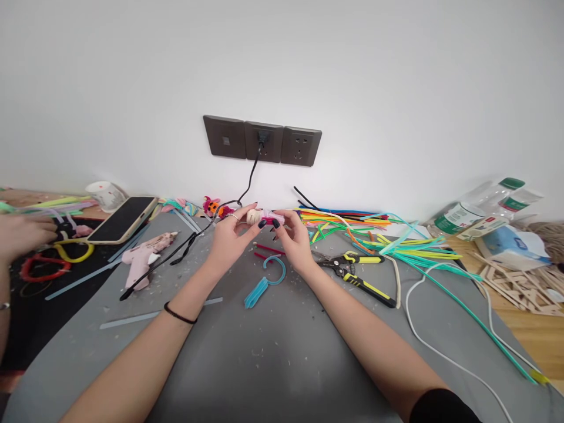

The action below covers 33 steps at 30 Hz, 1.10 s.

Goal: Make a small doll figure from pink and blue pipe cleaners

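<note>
My left hand (234, 234) and my right hand (294, 239) meet above the far part of the grey mat (247, 364). Between their fingertips they pinch a small cream and pink fuzzy piece (261, 217), which looks like a pipe-cleaner craft; the fingers hide part of it. Just below the hands lies a blue pipe cleaner (258, 292) with a curled end and a folded bundle. Dark red pipe-cleaner pieces (269, 251) rest beside my right hand. To its right are yellow and black wire pliers (352, 273) with spread handles.
A pink glue gun (143, 258), a phone (126, 218) and a paper cup (106, 195) are at left, near another person's hand (29, 235). Many colored pipe cleaners (343, 218) lie at the back right. Plastic bottles (462, 214), tissues (511, 244) and wooden sticks (520, 288) stand farther right.
</note>
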### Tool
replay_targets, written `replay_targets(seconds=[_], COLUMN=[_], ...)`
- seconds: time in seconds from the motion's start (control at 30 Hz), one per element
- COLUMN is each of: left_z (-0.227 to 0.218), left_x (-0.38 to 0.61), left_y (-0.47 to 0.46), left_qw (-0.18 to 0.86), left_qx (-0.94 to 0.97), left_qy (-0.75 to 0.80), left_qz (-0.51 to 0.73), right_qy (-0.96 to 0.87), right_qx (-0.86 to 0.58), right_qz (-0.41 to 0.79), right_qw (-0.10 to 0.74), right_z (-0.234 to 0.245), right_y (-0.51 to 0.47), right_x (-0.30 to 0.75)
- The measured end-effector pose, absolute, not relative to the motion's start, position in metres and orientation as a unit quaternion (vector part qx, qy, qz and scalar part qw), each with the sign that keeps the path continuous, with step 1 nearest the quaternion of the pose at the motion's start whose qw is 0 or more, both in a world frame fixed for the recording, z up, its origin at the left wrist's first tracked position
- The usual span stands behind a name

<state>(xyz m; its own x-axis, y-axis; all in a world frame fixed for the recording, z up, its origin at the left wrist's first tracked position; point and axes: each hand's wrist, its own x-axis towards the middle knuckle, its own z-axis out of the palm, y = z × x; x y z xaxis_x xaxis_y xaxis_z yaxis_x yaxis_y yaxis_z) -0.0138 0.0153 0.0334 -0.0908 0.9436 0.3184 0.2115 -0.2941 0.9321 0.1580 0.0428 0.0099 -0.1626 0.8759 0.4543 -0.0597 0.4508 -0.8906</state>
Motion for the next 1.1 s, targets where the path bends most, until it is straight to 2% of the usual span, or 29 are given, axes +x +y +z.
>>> replay_targets(seconds=[0.7,1.1], left_z=[0.0331,0.0336], left_x=[-0.0102,-0.0127], left_y=[0.0152,0.0171], left_qw=[0.335,0.345], left_qx=[0.572,0.577], left_qy=[0.482,0.459], left_qz=[0.574,0.581], right_qy=[-0.629,-0.554], right_qx=[-0.306,-0.303], right_qz=[0.433,0.522], right_qw=[0.568,0.573], right_z=[0.0111,0.0152], right_y=[0.0413,0.0438], right_x=[0.1573,0.1562])
